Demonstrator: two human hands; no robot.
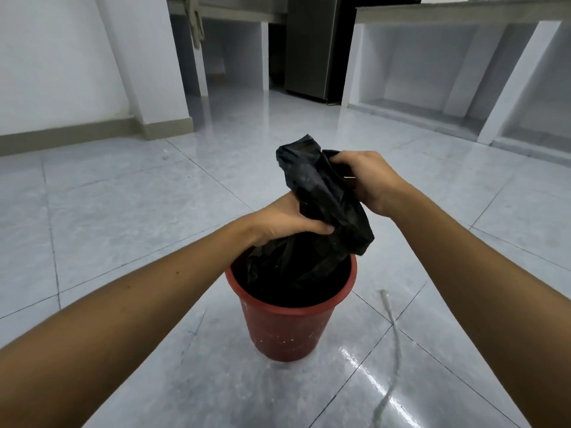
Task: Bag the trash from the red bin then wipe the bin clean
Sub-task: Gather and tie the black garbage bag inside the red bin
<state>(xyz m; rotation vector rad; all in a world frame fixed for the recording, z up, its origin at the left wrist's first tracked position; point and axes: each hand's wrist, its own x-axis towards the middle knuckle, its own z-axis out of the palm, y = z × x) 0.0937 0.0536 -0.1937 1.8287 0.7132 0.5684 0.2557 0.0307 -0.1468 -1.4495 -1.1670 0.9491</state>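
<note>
The red bin (287,332) stands upright on the tiled floor in the lower middle of the head view. A black trash bag (321,196) sits inside it, its gathered top rising above the rim. My left hand (278,222) is closed around the bag's neck just above the bin's rim. My right hand (369,180) grips the upper bunched part of the bag, higher and to the right. The bag's contents are hidden.
Glossy grey floor tiles (154,211) surround the bin, with a wet streak (392,335) to its right. A grey fridge (312,44) stands at the back between white concrete counters with open bays (432,66). A white wall (55,63) lies to the left.
</note>
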